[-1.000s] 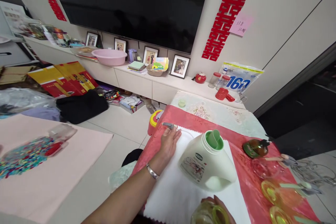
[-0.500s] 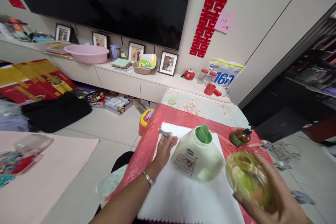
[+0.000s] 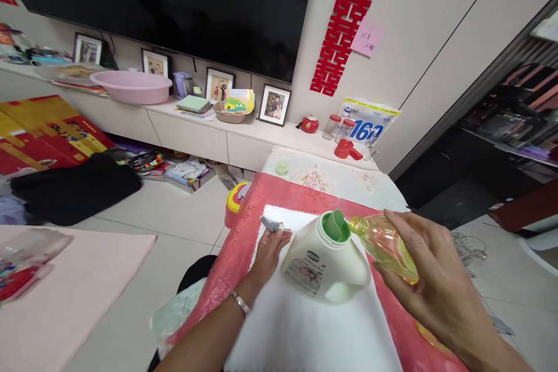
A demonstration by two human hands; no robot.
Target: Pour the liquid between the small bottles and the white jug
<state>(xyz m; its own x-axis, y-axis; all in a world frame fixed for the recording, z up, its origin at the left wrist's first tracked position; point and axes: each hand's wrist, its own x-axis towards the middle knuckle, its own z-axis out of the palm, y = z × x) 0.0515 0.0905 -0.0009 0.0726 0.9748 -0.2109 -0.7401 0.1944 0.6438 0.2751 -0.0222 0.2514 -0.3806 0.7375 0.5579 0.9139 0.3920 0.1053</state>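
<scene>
A large cream detergent jug (image 3: 325, 267) with a green pouring spout in its uncapped neck stands on the white mat (image 3: 314, 331). My right hand (image 3: 440, 279) is wrapped round a clear bottle (image 3: 383, 244) of yellowish tint. The bottle is tipped nearly flat, its mouth pointing left at the jug's rim; whether they touch, I cannot tell. To the left of the jug, my left hand (image 3: 270, 250) rests low over the mat with its fingers closed on a small grey pump head (image 3: 272, 225). The lower part of that piece is hidden by the fingers.
A red cloth (image 3: 226, 279) lies under the mat. Beyond it, a small green cap (image 3: 281, 168) sits on the flowered table cover (image 3: 314, 177). Glass jars (image 3: 332, 127) and a plastic pack (image 3: 368, 122) stand on the cabinet. A pink table (image 3: 87, 290) is at the left.
The bottle in my right hand has moved left and tilted, bringing its mouth to the jug's neck. My left hand stays beside the jug. The amber pump bottle is now out of sight.
</scene>
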